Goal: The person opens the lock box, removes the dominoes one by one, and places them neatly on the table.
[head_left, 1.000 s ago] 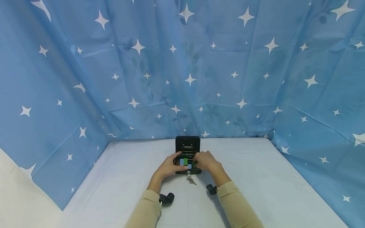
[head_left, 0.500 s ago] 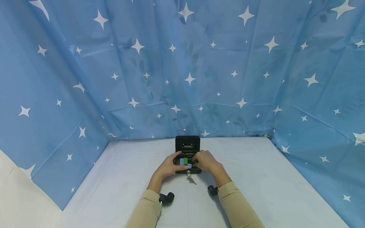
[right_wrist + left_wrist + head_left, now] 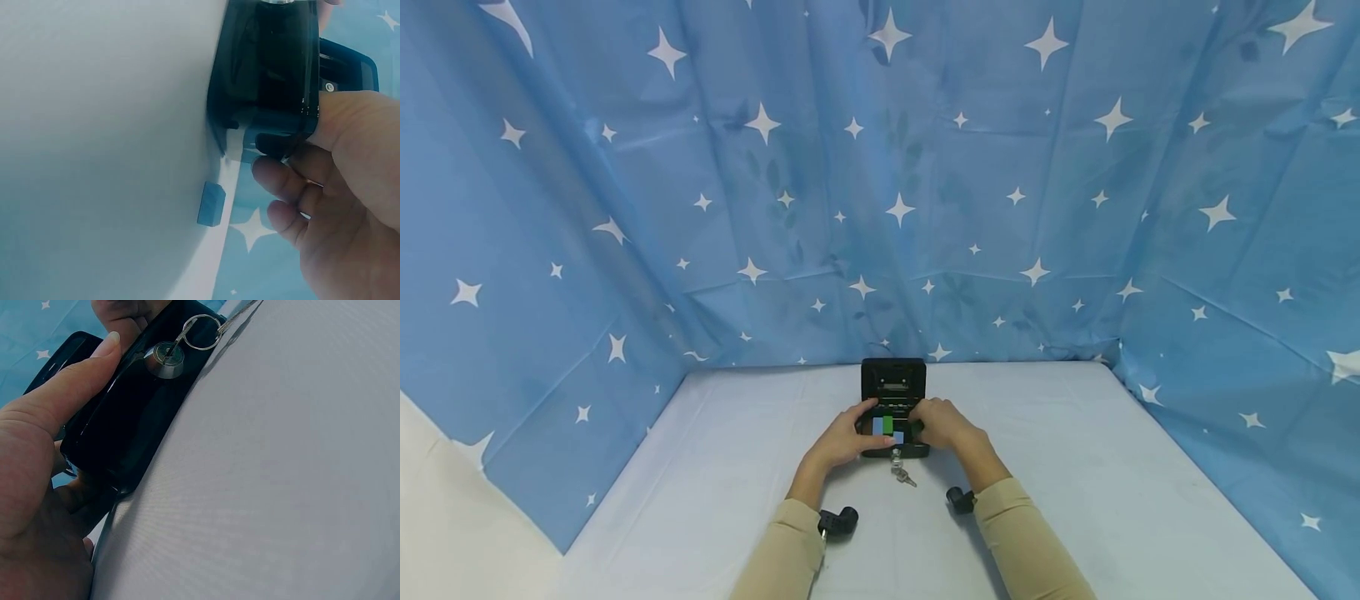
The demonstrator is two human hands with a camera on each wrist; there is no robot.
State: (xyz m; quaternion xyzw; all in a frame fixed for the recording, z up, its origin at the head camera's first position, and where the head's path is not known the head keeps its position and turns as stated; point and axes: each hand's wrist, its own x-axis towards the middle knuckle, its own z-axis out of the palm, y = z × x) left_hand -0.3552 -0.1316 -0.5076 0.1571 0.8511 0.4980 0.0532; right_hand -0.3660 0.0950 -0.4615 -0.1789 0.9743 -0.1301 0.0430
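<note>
A black cash box stands on the table, its lid raised toward the curtain. Inside show a green block and two blue blocks. My left hand grips the left end of the box, thumb along the front rim and fingers round the side. At the opposite end, my right hand holds the right wall, with the thumb reaching inside and the curled fingers outside. A key sits in the front lock, and a ring with another key hangs from it.
In the right wrist view a small blue block lies on the white tabletop beyond the box's right end. Behind the table hangs a blue star-patterned curtain. Both wrists carry black cameras.
My right hand shifts slightly at the box's right end, and a green patch seen beside its fingers a second ago no longer shows. My left hand and the box stay put.
</note>
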